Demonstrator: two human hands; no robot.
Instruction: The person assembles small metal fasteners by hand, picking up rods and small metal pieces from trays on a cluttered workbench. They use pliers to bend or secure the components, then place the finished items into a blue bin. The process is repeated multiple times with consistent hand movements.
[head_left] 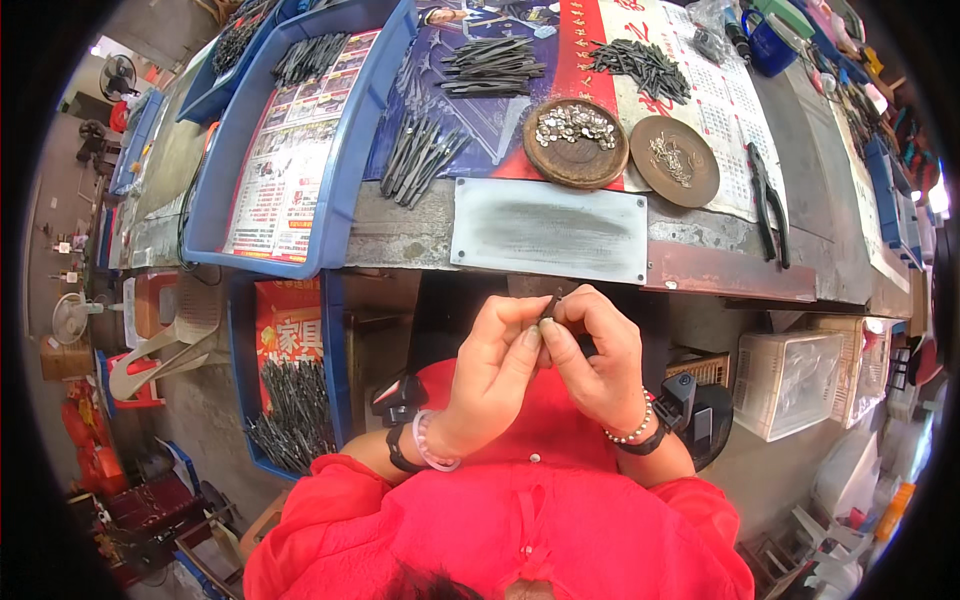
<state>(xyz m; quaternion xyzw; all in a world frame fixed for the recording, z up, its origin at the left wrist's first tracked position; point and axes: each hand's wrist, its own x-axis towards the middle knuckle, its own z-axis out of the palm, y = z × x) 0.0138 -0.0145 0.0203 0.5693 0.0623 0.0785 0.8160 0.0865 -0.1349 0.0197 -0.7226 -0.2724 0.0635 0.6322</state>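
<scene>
My left hand (494, 365) and my right hand (600, 358) meet in front of the bench edge. Thumbs and fingertips of both are pinched on a small dark slender piece (553, 305), mostly hidden by the fingers. Just beyond them a pale metal plate (600, 250) with a dark smudge is fixed to the bench edge. Behind it a round wooden dish (575, 172) holds small shiny discs (577, 126). Beside that, a brown round dish (705, 190) carries tiny silvery bits (675, 160). Dark slender metal pieces lie in piles (492, 67) (424, 160) (640, 68) on the bench.
Black-handled pliers (768, 205) lie at the right. A blue tray (338, 170) lined with printed paper stands left, with dark pieces (311, 58) at its far end. Below it, another blue bin (342, 390) holds many dark pieces (293, 415). White plastic crates (785, 385) stand lower right.
</scene>
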